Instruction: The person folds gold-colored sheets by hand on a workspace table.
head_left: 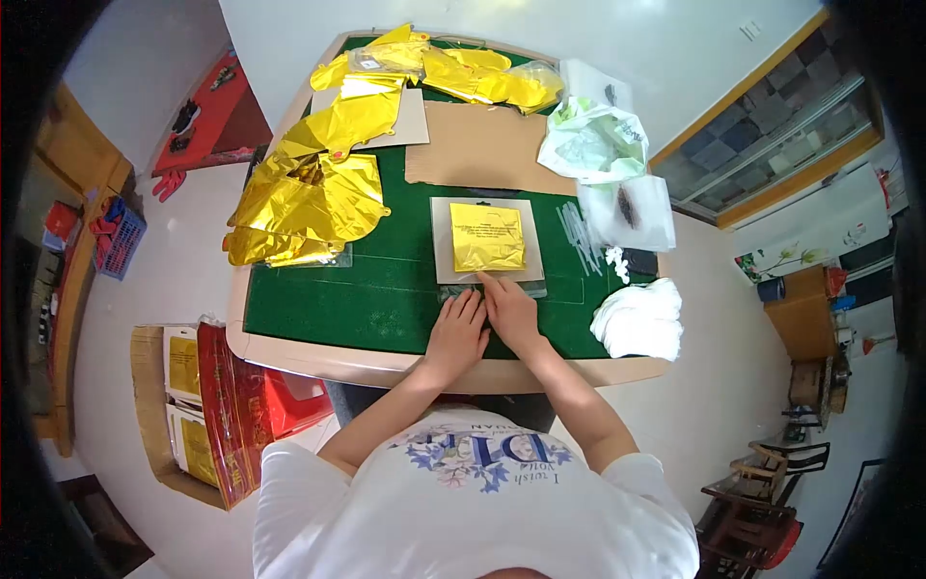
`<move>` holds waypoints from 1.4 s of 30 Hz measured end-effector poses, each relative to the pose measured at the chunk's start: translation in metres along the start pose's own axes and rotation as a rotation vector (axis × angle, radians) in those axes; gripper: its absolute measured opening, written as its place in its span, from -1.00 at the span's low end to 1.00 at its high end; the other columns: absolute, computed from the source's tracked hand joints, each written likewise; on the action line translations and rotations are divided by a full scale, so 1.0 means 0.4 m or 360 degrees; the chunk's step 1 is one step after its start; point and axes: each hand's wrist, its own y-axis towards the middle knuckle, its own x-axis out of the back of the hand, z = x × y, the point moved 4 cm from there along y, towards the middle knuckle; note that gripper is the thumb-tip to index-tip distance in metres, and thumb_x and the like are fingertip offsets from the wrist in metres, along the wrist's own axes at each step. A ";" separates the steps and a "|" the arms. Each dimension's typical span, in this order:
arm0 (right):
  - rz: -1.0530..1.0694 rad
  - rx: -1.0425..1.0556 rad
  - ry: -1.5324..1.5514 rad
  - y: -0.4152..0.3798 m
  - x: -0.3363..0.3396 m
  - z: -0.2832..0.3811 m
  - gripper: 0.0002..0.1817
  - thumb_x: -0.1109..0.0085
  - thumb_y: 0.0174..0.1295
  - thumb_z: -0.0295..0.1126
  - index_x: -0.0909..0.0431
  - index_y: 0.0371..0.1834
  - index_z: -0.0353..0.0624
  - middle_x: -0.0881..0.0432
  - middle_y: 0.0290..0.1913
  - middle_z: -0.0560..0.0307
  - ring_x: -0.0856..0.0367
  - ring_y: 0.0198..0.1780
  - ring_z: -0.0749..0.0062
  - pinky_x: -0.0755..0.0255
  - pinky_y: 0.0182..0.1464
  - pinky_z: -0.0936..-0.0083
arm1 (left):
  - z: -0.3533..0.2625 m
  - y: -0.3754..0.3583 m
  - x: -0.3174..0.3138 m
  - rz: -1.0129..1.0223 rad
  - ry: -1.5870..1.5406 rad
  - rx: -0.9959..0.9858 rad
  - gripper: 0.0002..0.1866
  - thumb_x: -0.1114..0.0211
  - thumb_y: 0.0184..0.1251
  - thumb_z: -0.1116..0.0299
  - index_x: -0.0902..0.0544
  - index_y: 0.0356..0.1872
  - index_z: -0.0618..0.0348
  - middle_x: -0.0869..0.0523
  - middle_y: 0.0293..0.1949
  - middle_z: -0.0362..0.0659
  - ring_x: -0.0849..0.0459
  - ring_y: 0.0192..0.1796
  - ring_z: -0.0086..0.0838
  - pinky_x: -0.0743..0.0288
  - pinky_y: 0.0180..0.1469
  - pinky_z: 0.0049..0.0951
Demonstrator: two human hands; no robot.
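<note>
Packet (487, 237): yellow-gold, printed, lying on the card right of the counter's (318, 304) middle.
Card (443, 241): pale, flat on the green top, clear plastic (532, 289) showing along its near side.
Left hand (457, 333): palm down, fingers extended and close together, tips at the plastic; no grip visible.
Right hand (511, 307): index finger extended to the card's near edge, other fingers partly bent; cannot tell if it pinches anything.
Gold foil (313, 207): heaped along the left edge and across the far edge.
Cardboard (482, 145): flat, beyond the card.
Bag (595, 140): pale plastic, by the far right corner.
Strips (579, 239): thin and clear, right of the card.
White cloth (637, 320): bunched at the near right corner.
Box (149, 405): open on the floor, left of the counter, gold packets inside.
</note>
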 end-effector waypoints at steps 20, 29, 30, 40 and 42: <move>-0.0130 -0.1028 -0.0318 -0.017 0.144 -0.448 -0.80 -0.24 0.17 -0.31 -0.55 -0.32 -0.23 -0.63 -0.34 -0.11 -0.62 -0.26 -0.06 -0.48 -0.19 0.13 | -0.028 0.026 -0.022 -0.0050 -0.0003 -0.0096 -0.54 -0.27 0.16 0.30 -0.51 0.10 0.21 -0.46 0.19 -0.01 -0.34 0.30 -0.16 -0.17 0.37 -0.08; 0.0115 -0.0929 0.0300 -0.105 0.152 -0.229 -0.73 -0.31 0.13 -0.23 -0.56 -0.48 -0.22 -0.61 -0.53 -0.02 -0.61 -0.47 0.12 -0.43 -0.40 0.30 | -0.023 0.026 -0.024 0.0015 -0.0002 -0.0075 -0.54 -0.26 0.19 0.28 -0.51 0.12 0.21 -0.45 0.21 0.00 -0.33 0.31 -0.15 -0.17 0.37 -0.07; 0.0291 -0.0953 0.0386 -0.129 0.135 -0.209 -0.73 -0.32 0.13 -0.22 -0.56 -0.49 -0.22 -0.60 -0.56 0.00 -0.61 -0.50 0.15 -0.43 -0.42 0.32 | -0.024 0.025 -0.023 0.0030 -0.0027 -0.0081 -0.54 -0.26 0.19 0.29 -0.51 0.12 0.22 -0.45 0.21 0.01 -0.33 0.31 -0.13 -0.17 0.36 -0.06; 0.0351 -0.0978 0.0156 -0.057 0.096 -0.170 -0.71 -0.30 0.15 -0.18 -0.58 -0.47 -0.20 -0.63 -0.53 0.01 -0.63 -0.44 0.06 -0.45 -0.38 0.26 | -0.024 0.025 -0.023 0.0009 0.0020 -0.0073 -0.54 -0.25 0.19 0.26 -0.52 0.11 0.20 -0.46 0.20 -0.01 -0.34 0.31 -0.18 -0.19 0.36 -0.08; -0.0071 -0.0874 0.0131 -0.019 0.095 -0.165 -0.76 -0.25 0.20 -0.22 -0.59 -0.41 -0.19 -0.64 -0.47 -0.01 -0.63 -0.41 0.04 -0.45 -0.36 0.22 | -0.025 0.025 -0.022 0.0052 -0.0037 -0.0053 -0.52 -0.27 0.19 0.29 -0.49 0.14 0.19 -0.44 0.22 0.00 -0.33 0.32 -0.14 -0.15 0.37 -0.06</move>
